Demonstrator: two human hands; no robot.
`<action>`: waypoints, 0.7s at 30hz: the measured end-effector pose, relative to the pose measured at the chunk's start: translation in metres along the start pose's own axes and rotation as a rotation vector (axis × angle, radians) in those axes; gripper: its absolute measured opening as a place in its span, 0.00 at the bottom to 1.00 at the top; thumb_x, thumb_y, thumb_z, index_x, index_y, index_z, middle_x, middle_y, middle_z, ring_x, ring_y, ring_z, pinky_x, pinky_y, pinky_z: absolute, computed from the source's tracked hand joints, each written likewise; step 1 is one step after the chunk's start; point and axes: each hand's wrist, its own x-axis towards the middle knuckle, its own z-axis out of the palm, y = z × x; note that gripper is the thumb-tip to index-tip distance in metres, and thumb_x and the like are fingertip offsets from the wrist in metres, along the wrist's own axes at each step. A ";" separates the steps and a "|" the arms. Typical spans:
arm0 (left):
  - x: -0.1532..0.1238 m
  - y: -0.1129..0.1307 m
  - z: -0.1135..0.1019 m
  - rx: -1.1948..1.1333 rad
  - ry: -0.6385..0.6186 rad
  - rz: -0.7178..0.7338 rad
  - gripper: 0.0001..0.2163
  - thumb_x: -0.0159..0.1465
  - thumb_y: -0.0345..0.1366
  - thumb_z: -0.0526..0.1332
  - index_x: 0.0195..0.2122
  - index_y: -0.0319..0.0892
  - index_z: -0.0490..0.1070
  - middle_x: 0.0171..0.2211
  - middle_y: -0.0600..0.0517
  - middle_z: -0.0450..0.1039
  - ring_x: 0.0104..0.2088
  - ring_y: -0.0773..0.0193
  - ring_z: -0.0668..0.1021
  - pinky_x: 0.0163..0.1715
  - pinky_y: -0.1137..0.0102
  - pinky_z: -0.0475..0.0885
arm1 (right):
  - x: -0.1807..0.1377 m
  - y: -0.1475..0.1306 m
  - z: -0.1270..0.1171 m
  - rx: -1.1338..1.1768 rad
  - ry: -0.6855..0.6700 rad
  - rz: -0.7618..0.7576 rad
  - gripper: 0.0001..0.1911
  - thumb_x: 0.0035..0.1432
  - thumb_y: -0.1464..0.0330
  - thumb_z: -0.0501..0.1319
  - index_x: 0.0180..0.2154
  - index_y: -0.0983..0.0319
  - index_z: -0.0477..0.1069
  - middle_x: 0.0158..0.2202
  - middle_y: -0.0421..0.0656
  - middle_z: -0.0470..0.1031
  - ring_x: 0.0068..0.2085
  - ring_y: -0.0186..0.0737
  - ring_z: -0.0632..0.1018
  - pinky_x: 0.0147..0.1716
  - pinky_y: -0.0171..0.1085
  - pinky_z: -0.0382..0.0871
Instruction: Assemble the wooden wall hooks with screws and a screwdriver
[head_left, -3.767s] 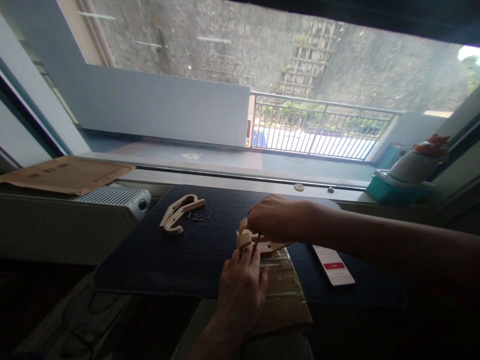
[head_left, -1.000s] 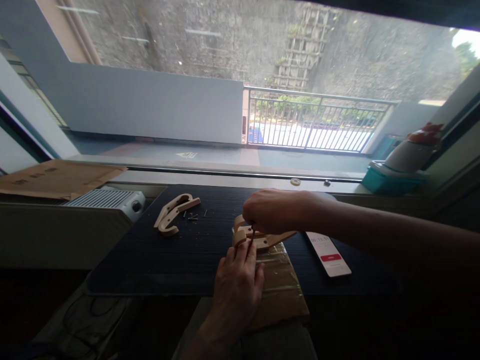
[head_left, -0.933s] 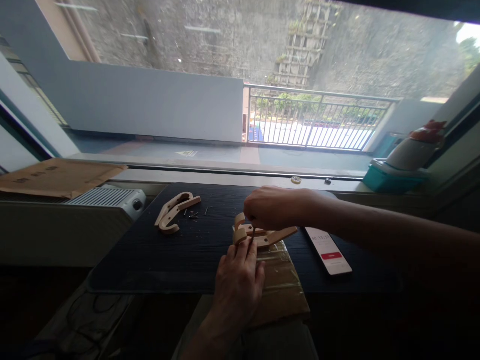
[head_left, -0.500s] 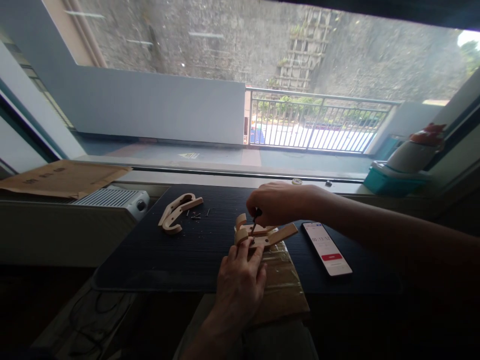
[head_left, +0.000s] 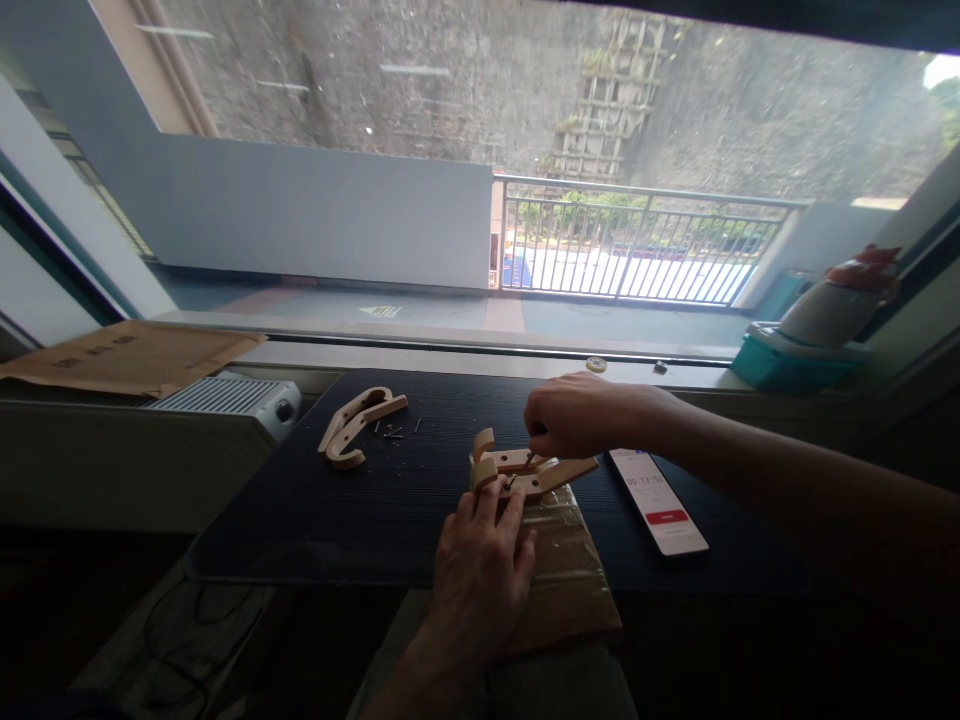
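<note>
My left hand (head_left: 484, 555) lies over a wrapped wooden board (head_left: 562, 580), its fingers stretched out and their tips against the nearer wooden hook (head_left: 536, 486). By those fingertips, a small screw (head_left: 510, 482) stands in a hole of that hook. A second wooden hook (head_left: 514, 459) lies just beyond it on the board. My right hand (head_left: 566, 415) is closed around a small screwdriver (head_left: 531, 457), with most of the handle hidden in the fist. The thin shaft points down near the hooks; whether its tip touches them I cannot tell.
Two more wooden hooks (head_left: 360, 425) and several loose screws (head_left: 393, 433) lie on the black table (head_left: 300, 530). Right of the board is a phone (head_left: 660, 505) showing a timer. A radiator (head_left: 232, 400), a brown envelope (head_left: 127, 358) and a teal box (head_left: 795, 362) stand near the window.
My right hand has moved right with the screwdriver, away from the screw, which shows more plainly. My left hand stays on the nearer hook.
</note>
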 end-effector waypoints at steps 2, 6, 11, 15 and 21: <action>0.000 -0.001 0.002 0.002 0.011 0.004 0.20 0.63 0.36 0.52 0.57 0.43 0.63 0.57 0.48 0.62 0.50 0.53 0.67 0.47 0.59 0.68 | -0.002 -0.002 0.000 0.015 -0.014 0.007 0.09 0.53 0.66 0.56 0.31 0.63 0.74 0.29 0.42 0.73 0.27 0.33 0.68 0.24 0.34 0.57; -0.001 -0.002 0.005 0.004 0.019 0.001 0.21 0.63 0.36 0.52 0.58 0.41 0.61 0.57 0.48 0.63 0.50 0.53 0.67 0.46 0.59 0.68 | -0.003 -0.009 -0.001 0.040 -0.009 -0.027 0.09 0.52 0.66 0.57 0.30 0.63 0.74 0.29 0.42 0.74 0.27 0.34 0.69 0.23 0.34 0.57; 0.000 -0.003 0.006 0.006 0.018 0.000 0.21 0.63 0.36 0.52 0.58 0.37 0.61 0.57 0.47 0.64 0.49 0.53 0.68 0.46 0.59 0.69 | -0.003 -0.007 -0.002 0.058 -0.002 -0.052 0.09 0.53 0.66 0.57 0.31 0.61 0.75 0.29 0.41 0.74 0.28 0.33 0.69 0.24 0.34 0.57; 0.001 -0.003 0.006 0.004 0.020 -0.001 0.22 0.63 0.36 0.52 0.58 0.36 0.62 0.56 0.46 0.65 0.49 0.52 0.68 0.46 0.58 0.69 | -0.006 -0.004 -0.003 0.047 0.070 -0.114 0.10 0.53 0.67 0.56 0.32 0.59 0.76 0.29 0.39 0.75 0.27 0.32 0.69 0.26 0.34 0.56; 0.001 -0.003 0.006 0.008 0.029 0.003 0.22 0.63 0.36 0.52 0.58 0.36 0.62 0.56 0.46 0.65 0.49 0.52 0.68 0.46 0.58 0.69 | -0.006 -0.012 -0.006 0.025 0.028 -0.087 0.09 0.53 0.67 0.57 0.33 0.62 0.76 0.30 0.42 0.75 0.28 0.33 0.68 0.25 0.34 0.55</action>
